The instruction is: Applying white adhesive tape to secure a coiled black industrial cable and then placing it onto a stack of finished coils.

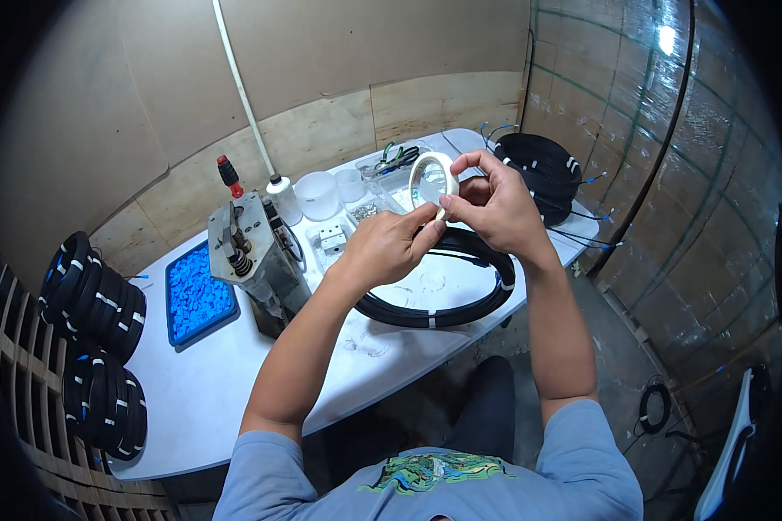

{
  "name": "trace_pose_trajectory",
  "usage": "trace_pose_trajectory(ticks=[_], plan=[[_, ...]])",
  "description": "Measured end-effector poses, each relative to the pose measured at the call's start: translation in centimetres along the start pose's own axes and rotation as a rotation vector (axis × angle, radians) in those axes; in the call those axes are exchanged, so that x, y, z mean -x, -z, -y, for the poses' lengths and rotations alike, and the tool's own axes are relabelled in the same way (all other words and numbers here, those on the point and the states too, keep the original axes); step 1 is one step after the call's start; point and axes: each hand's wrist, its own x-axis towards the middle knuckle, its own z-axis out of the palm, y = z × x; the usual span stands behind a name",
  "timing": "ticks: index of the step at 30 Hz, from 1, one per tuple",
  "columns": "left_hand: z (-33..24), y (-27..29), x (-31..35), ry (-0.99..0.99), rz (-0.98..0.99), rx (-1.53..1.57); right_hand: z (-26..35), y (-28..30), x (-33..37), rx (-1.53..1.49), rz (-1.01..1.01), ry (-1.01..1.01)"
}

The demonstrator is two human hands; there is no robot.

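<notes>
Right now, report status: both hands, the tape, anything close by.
Right hand gripping tape roll, raised over table. Left hand pinching at its lower edge. Black coil on table below, apart from roll.

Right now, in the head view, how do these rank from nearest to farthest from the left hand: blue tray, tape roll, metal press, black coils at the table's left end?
From the left hand:
1. Tape roll: at the fingertips.
2. Metal press: to its left.
3. Blue tray: left, beyond the press.
4. Black coils: far left.
</notes>
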Motion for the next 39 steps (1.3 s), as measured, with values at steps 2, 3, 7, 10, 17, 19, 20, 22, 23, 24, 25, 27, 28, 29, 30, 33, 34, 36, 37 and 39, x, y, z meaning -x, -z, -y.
trace_pose_trajectory(ticks=[2,3,7,10,17,19,20,22,23,24,25,27,28,29,30,33,34,36,37,39], plan=[[0.0,-0.3,-0.2,-0.011,-0.009,-0.008,0.5,0.2,0.2,0.053,-0.008,-0.006],[0.0,-0.5,-0.3,-0.017,-0.017,-0.019,0.4,0.3,0.2,0.057,-0.010,-0.005],[0.0,-0.4,-0.4,0.002,0.010,-0.069,-0.3,0.5,0.2,0.186,0.025,0.018],[0.2,-0.4,-0.1,-0.005,-0.003,-0.059,0.8,-0.1,0.5,0.126,-0.002,0.017],[0.0,-0.2,-0.1,0.012,0.004,-0.048,0.5,-0.2,0.3,0.068,0.008,0.000],[0.0,-0.3,-0.1,0.014,0.001,-0.042,0.5,-0.1,0.2,0.071,0.012,0.006],[0.1,-0.3,-0.1,0.009,0.003,-0.047,0.5,-0.1,0.2,0.073,0.017,0.013],[0.1,-0.3,-0.1,0.003,0.005,-0.050,0.0,0.2,0.0,0.142,0.039,0.007],[0.1,-0.2,-0.1,0.009,0.003,-0.044,-0.2,0.3,0.0,0.213,0.059,0.002],[0.0,-0.1,-0.2,0.015,0.002,-0.037,-0.1,0.2,0.1,0.215,0.058,0.002],[0.2,-0.1,-0.1,0.019,0.001,-0.039,-0.2,-0.4,0.3,0.091,-0.001,0.017],[0.5,-0.2,0.1,0.015,-0.031,0.000,-0.5,-0.9,0.1,-0.037,-0.056,0.032],[0.5,-0.2,0.1,0.013,-0.032,0.000,-0.4,-0.8,0.1,-0.037,-0.049,0.036],[0.5,-0.3,0.0,0.006,-0.038,-0.001,-0.3,-0.7,0.2,-0.037,-0.042,0.040],[0.5,-0.3,0.0,-0.001,-0.044,-0.002,-0.7,-0.5,0.1,-0.036,-0.042,0.040],[0.4,0.0,-0.1,0.022,-0.018,0.006,-2.4,0.0,-0.1,0.071,0.042,0.024],[0.6,0.1,0.0,0.025,-0.018,0.004,-2.6,-0.2,-0.1,-0.013,0.021,0.019],[1.1,0.1,0.1,0.017,-0.031,0.032,-2.4,-0.5,0.2,-0.097,0.000,0.015],[1.2,0.2,0.2,0.018,-0.032,0.031,-1.8,-0.5,0.4,-0.138,-0.019,0.016],[1.3,0.4,0.1,0.024,0.002,0.066,-1.5,-0.4,0.5,-0.206,-0.041,-0.021]])
